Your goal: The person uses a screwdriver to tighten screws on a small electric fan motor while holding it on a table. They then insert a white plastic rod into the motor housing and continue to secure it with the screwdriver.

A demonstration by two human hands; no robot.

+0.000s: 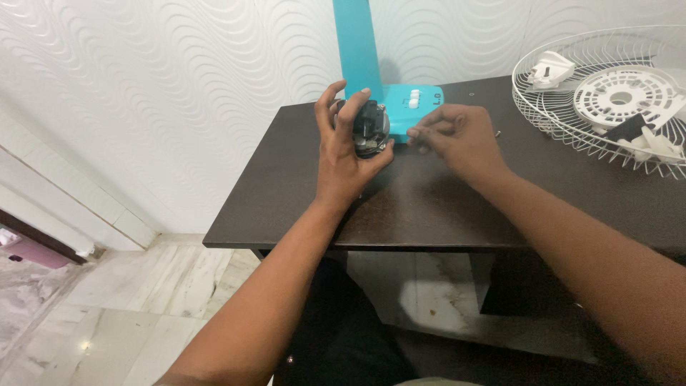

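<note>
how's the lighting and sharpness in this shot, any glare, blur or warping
Head view: soft, even light; faint shadow of the left hand on the dark table; dull sheen on the tabletop and a glare spot on the floor tiles; wide-lens bending at the edges, stretching the forearms; the motor is sharp, the right hand slightly soft.

Table (429, 193): dark wood-look top, matt. Fan stand (357, 50): smooth glossy turquoise plastic. Fan guard (572, 121): white coated wire
</note>
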